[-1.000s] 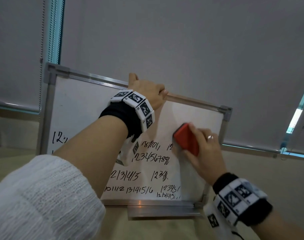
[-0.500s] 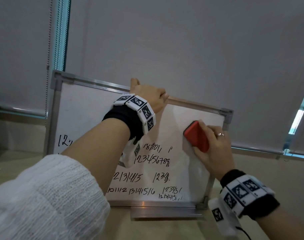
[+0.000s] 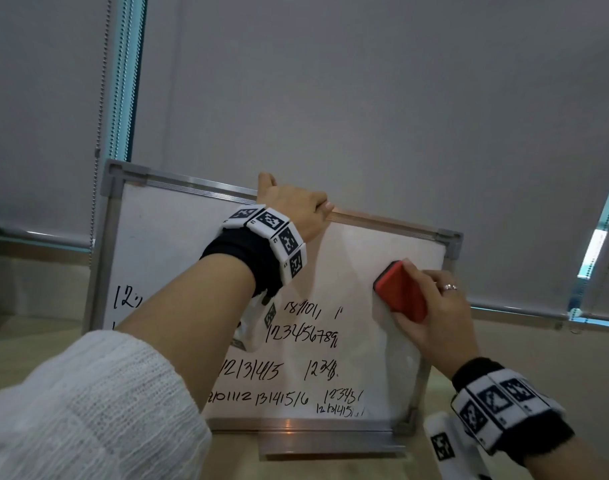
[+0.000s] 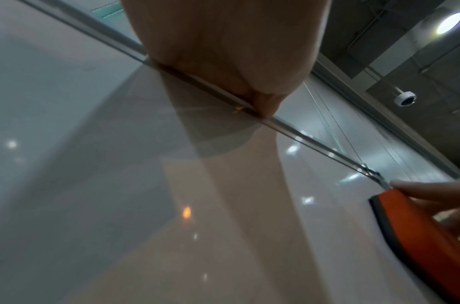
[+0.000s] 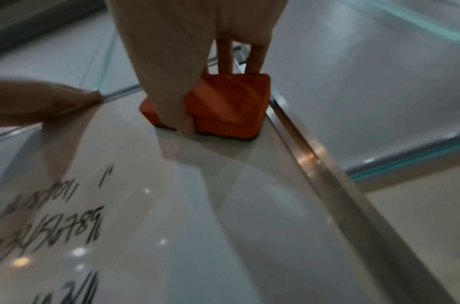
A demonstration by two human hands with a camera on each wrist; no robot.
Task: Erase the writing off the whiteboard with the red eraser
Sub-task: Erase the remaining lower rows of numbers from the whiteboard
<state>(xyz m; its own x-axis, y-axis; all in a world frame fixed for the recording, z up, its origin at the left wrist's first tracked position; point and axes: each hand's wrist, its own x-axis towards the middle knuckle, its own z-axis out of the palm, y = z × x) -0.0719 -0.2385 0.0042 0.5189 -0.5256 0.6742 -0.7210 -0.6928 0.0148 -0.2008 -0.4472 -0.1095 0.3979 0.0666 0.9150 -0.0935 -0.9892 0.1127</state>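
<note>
From the head view, your right hand (image 3: 434, 313) holds the red eraser (image 3: 400, 292) in a closed grip, pad flat on the whiteboard (image 3: 178, 244) near its far right corner, beside bare board. Your left hand (image 3: 296, 209) has its grip curled over the top frame rail; hold it there so the propped board cannot tip on the surface (image 3: 26, 344). Black numerals (image 3: 301, 336) fill the middle and lower rows, so I judge your next strokes should run leftward and down, overlapping, with even pressure.

At the left wrist, your fingers (image 4: 265, 102) clamp a thin ribbed metal rail; the panel is glossy and mirrors the lamps. The eraser's dark felt sole meets the board.

At the right wrist, the eraser (image 5: 231, 102) is a faceted plastic block, thumb and fingers pinching its sides, close to the smooth aluminium side rail (image 5: 327, 181). Keep it clear of that rail.
</note>
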